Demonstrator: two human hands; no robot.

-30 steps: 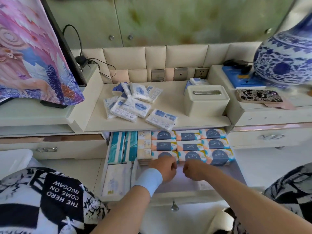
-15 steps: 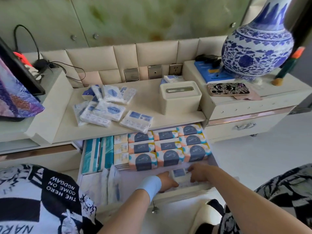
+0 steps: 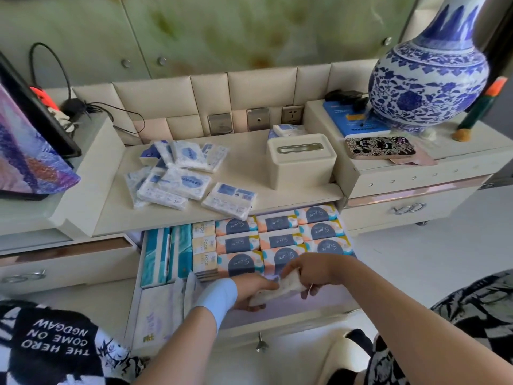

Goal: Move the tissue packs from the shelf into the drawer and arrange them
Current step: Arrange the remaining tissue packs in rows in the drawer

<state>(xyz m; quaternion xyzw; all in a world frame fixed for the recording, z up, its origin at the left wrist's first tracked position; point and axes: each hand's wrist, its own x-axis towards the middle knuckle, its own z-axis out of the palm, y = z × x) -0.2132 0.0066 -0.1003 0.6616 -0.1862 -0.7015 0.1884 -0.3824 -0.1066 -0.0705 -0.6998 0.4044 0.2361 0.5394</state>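
The open drawer (image 3: 277, 327) sits under the cream shelf (image 3: 258, 168), and both hands meet over the bare lilac floor at the drawer's front. The left hand (image 3: 249, 294), with a pale blue wristband (image 3: 219, 297) on its wrist, cups the left end of a small whitish tissue pack (image 3: 280, 290), fingers curled beneath it. The right hand (image 3: 315, 270) pinches the pack's right end between thumb and curled fingers, so the pack hangs between the two hands just above the drawer's floor; whether it touches the floor cannot be told. Behind the hands, filling the drawer's back and right, orange-and-navy printed packs (image 3: 277, 240) stand in three tidy rows of three, touching one another. Left of them in the drawer is a narrow column of cream packs (image 3: 204, 245), and further left stand two teal packs (image 3: 166, 254) on edge. At the drawer's front left corner lie flat white wrapped packs (image 3: 158, 312). Directly above the drawer, on the shelf, a loose heap of small blue-and-white tissue packs (image 3: 177, 176) lies towards the left, with one more pack (image 3: 230, 200) apart from the heap, near the shelf's front edge. Above the drawer's right half stands a cream tissue box (image 3: 301, 159). Up and to the right of the drawer, on a raised cabinet top, stand a blue-and-white vase (image 3: 427, 76) and a patterned phone case (image 3: 380, 147).
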